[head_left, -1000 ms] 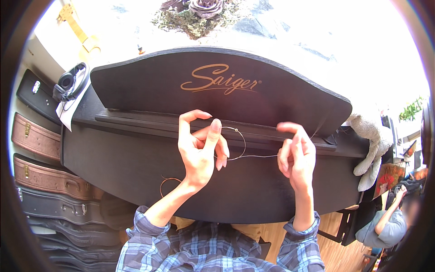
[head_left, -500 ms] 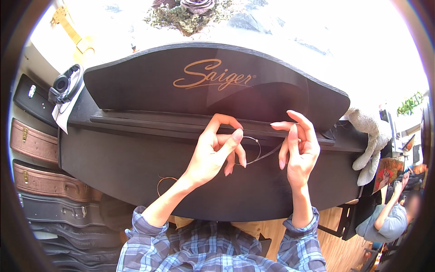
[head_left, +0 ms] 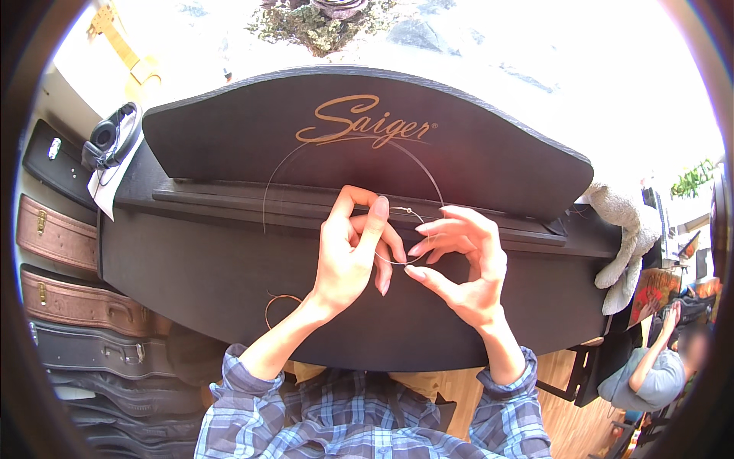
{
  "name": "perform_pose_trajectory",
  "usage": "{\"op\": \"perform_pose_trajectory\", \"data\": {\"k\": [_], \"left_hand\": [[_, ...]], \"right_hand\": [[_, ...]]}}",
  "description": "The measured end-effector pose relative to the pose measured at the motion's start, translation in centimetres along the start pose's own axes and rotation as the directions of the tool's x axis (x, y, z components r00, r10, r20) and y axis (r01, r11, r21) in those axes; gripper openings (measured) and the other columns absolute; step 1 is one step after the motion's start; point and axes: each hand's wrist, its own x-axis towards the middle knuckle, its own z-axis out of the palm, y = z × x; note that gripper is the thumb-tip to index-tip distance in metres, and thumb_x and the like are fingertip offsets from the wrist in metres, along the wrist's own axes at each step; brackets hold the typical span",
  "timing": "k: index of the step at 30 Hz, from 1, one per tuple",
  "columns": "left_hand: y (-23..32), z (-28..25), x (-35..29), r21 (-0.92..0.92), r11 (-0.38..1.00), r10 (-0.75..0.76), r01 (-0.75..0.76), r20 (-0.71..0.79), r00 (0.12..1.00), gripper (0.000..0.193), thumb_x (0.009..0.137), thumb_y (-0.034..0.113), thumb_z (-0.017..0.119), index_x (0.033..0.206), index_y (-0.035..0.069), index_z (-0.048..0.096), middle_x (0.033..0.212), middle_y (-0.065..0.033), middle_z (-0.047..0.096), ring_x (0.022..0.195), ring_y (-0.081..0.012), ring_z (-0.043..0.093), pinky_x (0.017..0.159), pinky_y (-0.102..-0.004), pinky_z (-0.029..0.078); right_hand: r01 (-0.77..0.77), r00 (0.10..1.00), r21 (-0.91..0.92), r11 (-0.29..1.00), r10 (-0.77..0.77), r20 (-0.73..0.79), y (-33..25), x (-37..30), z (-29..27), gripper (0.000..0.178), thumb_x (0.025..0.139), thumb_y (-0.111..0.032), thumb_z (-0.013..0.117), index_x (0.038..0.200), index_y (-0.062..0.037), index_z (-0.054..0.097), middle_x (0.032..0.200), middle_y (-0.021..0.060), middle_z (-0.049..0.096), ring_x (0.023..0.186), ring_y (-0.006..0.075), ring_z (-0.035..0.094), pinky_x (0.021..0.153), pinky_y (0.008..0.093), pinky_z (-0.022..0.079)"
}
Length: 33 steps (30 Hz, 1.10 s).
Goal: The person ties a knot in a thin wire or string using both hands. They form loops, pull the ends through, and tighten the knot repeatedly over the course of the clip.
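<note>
A thin silvery wire, apparently an instrument string (head_left: 409, 209), bends into a small loop between my hands, with a tiny ball showing near its upper part. My left hand (head_left: 342, 264) pinches it between thumb and index finger. My right hand (head_left: 474, 268) is at the loop's right side, its thumb and fingers apart and curved around the wire. The wire's longer part arches up in front of the black board (head_left: 222, 138) and curves down to the left. Finger overlap hides where the wire passes behind my right hand.
Beneath my hands is a black tabletop (head_left: 199, 268); a coppery curved wire (head_left: 269, 306) lies near its front edge. Headphones (head_left: 111, 138) sit at the left, above stacked instrument cases (head_left: 76, 298). A grey plush toy (head_left: 623, 229) hangs at the right, near another person (head_left: 650, 379).
My right hand has moved left to the loop, its fingers spreading around it. The wire's long part now arches up before the board. My left hand has shifted slightly left.
</note>
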Motion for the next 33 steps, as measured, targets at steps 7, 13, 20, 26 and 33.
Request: {"op": "perform_pose_trajectory", "data": {"k": [7,13,20,26,33], "left_hand": [[0.0,0.6,-0.3,-0.015,0.999,0.046,-0.046,0.005,0.999,0.029,0.107,0.028,0.046,0.108,0.001,0.036,0.066,-0.0165,0.067,0.039,-0.0205,0.06,0.038,-0.0279,0.046],[0.2,0.6,-0.2,-0.055,0.998,0.022,-0.02,0.029,0.999,0.028,0.107,0.026,0.046,0.109,0.001,0.035,0.066,-0.0175,0.066,0.041,-0.0233,0.062,0.038,-0.0295,0.049],[0.1,0.4,-0.2,-0.065,0.997,0.035,-0.031,0.051,0.998,0.027,0.107,0.024,0.046,0.111,0.0,0.035,0.069,-0.0192,0.066,0.043,-0.0247,0.064,0.04,-0.0307,0.051],[-0.4,1.1,-0.4,-0.087,0.99,0.113,-0.112,0.013,0.993,0.026,0.102,0.009,0.055,0.119,-0.003,0.039,0.084,-0.0193,0.069,0.061,-0.0271,0.072,0.056,-0.0329,0.06],[-0.2,0.9,-0.5,-0.023,0.998,0.053,-0.053,0.007,0.999,0.032,0.098,0.011,0.064,0.117,-0.002,0.042,0.073,-0.014,0.068,0.054,-0.0236,0.07,0.048,-0.0291,0.056]], "right_hand": [[-0.104,0.993,-0.066,0.992,0.107,0.042,0.1,0.1,-0.3,0.046,0.077,0.003,0.081,0.117,-0.0006,0.057,0.105,0.0119,0.067,0.087,0.0188,0.072,0.07,0.0262,0.059],[-0.024,0.999,-0.168,0.985,0.019,-0.031,-0.2,-0.2,-0.2,0.047,0.08,0.003,0.079,0.124,0.0006,0.062,0.099,0.0137,0.073,0.082,0.0177,0.073,0.069,0.0263,0.058],[0.094,0.996,-0.285,0.954,-0.093,0.018,0.0,0.0,0.0,0.048,0.083,0.004,0.074,0.129,-0.0052,0.064,0.1,0.0098,0.072,0.08,0.0157,0.072,0.064,0.0254,0.057],[0.084,0.996,-0.383,0.92,-0.091,0.001,0.1,0.1,0.2,0.046,0.087,0.005,0.068,0.131,-0.0054,0.064,0.097,0.0076,0.067,0.077,0.0151,0.07,0.067,0.0272,0.058],[0.153,0.988,-0.43,0.89,-0.148,0.046,0.0,0.0,0.5,0.049,0.085,0.006,0.068,0.132,-0.0071,0.063,0.096,0.0087,0.066,0.079,0.0178,0.069,0.068,0.0291,0.058]]}}
